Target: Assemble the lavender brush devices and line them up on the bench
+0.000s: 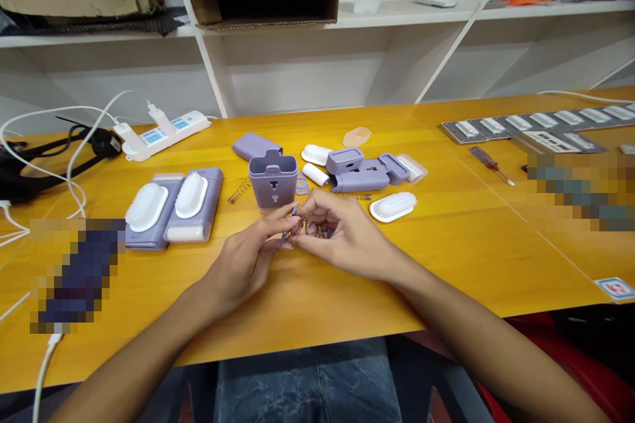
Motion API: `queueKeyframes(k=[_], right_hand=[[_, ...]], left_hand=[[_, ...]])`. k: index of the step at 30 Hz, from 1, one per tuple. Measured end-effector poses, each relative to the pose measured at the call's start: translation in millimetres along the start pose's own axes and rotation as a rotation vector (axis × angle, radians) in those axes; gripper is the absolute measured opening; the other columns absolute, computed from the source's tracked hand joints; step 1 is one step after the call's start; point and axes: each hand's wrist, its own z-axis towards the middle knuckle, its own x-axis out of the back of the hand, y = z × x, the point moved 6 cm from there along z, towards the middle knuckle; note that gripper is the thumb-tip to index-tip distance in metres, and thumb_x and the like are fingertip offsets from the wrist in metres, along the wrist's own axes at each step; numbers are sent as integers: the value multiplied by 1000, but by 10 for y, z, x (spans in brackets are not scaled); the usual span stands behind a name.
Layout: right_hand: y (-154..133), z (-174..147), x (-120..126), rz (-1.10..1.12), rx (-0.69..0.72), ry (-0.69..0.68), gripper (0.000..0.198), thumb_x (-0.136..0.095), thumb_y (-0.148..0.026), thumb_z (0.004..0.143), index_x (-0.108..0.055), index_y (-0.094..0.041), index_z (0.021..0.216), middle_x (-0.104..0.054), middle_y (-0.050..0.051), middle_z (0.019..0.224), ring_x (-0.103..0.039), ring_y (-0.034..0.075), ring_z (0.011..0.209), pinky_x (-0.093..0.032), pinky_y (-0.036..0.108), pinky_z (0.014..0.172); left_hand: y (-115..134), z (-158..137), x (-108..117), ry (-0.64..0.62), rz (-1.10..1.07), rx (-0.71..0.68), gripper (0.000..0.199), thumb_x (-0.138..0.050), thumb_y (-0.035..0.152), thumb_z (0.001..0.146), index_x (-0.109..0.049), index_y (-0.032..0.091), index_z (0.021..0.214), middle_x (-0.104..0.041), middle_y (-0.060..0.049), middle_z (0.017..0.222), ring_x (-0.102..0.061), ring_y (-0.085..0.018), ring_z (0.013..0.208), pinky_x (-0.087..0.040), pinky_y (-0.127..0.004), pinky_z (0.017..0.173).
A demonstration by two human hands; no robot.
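My left hand [245,254] pinches a thin purple plastic piece [283,240] on edge. Fingers of my right hand [347,234] close round a metal coil spring [313,229], its end against or close to the purple piece. Just behind my hands an open purple housing [272,188] stands upright with T-shaped slots in its front. Another coil spring [241,190] lies to its left, and a flat purple cut-out part [302,184] to its right. Beyond my right hand are a purple housing on its side [364,176] and a white bristled oval brush head [393,207].
Two purple units with white brush heads [171,208] lie at left, near a power strip [169,135] with white cables. A screwdriver [491,164] and a tray of white oval parts [543,122] are at right. White shelving [297,73] backs the table.
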Motion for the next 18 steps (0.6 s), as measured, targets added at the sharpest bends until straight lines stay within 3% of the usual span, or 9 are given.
queueKeyframes(k=[6,10,18], right_hand=[[-14,-4,6,-96,26,16,15,-77,-18,90,-63,-21,95,-71,-4,79,-61,11,64,-45,24,57],[-52,-12,12,-192,61,31,11,-74,-17,92,-64,-20,96,-69,-4,77,-58,11,61,-41,24,57],[-70,-68,-39,-464,205,7,18,-72,-21,99,-62,-20,114,-75,3,94,-63,16,70,-44,28,65]], left_hand=[[-19,-8,6,-10,13,27,54,-57,-3,102,-57,22,150,-74,-13,146,-66,-21,145,-59,-29,117],[-23,-20,0,-40,-12,136,54,-67,5,102,-56,24,151,-74,-11,144,-72,-19,137,-58,-30,118],[-44,-23,-8,-54,-145,343,38,-60,17,109,-59,24,147,-71,-13,149,-72,-21,134,-63,-31,109]])
